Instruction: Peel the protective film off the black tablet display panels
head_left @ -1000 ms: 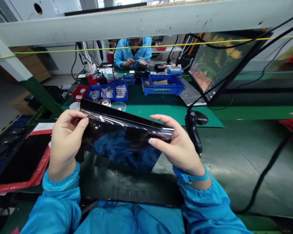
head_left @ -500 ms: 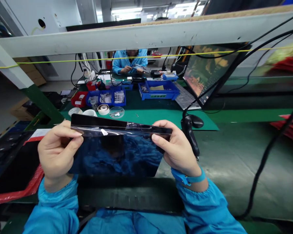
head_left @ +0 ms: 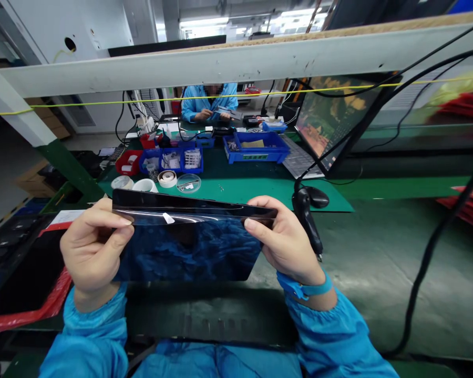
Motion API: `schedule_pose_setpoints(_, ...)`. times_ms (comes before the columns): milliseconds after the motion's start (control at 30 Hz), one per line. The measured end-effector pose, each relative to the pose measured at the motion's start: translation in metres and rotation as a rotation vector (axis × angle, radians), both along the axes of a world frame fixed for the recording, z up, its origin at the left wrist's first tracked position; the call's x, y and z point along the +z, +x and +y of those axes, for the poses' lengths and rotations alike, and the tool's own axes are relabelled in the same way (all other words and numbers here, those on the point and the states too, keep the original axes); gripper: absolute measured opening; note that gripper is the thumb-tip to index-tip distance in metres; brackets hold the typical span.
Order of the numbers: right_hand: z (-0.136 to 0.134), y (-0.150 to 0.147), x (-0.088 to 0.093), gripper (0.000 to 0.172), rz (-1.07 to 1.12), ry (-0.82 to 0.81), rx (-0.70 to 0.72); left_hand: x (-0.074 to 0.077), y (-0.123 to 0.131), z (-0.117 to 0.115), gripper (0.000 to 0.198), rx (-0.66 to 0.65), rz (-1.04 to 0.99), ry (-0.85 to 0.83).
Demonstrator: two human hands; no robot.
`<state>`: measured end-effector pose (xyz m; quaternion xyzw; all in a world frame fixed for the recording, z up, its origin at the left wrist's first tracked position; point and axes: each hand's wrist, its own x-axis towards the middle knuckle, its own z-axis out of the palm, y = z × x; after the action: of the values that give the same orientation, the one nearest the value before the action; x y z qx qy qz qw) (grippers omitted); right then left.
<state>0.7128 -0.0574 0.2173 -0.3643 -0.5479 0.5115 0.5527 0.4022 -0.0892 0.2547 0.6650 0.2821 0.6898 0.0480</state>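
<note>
Both hands hold up a dark glossy screen panel (head_left: 189, 254) above the bench, and its face carries blurred bluish reflections. Along the upper part runs a strip of clear plastic film (head_left: 208, 213), curled and shiny, with a small white tab (head_left: 168, 218) stuck on it. My left hand (head_left: 96, 244) is closed, thumb and forefinger pinching the film's left end. At the other end, my right hand (head_left: 286, 236) grips the panel's right corner, thumb in front and fingers behind. Whether the right thumb also presses the film is hard to tell.
Beyond the panel are blue parts bins (head_left: 171, 159), tape rolls (head_left: 166, 178), a clear round dish (head_left: 188, 183) and a blue tray (head_left: 258, 149). A black electric screwdriver (head_left: 307, 220) lies right, near an open laptop (head_left: 331, 121). Red-wrapped panels (head_left: 27, 273) lie left. A co-worker (head_left: 208, 105) sits opposite.
The panel has tilted slightly, its top edge a little lower and its bottom edge a little higher in view. Both hands keep their hold.
</note>
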Motion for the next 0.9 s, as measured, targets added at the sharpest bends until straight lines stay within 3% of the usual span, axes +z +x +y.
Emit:
schedule_pose_setpoints(233,0.001,0.0,0.0,0.041,0.003,0.008,-0.003,0.0,0.006,-0.004,0.015,0.011,-0.042,-0.016)
schedule_pose_setpoints(533,0.004,0.002,-0.002,0.032,-0.028,0.099,-0.005,-0.009,-0.006,0.016,0.016,0.046,0.079,0.268)
schedule_pose_setpoints(900,-0.001,-0.002,0.008,0.028,-0.055,0.19,-0.041,-0.018,-0.018,0.028,0.03,0.118,0.098,0.377)
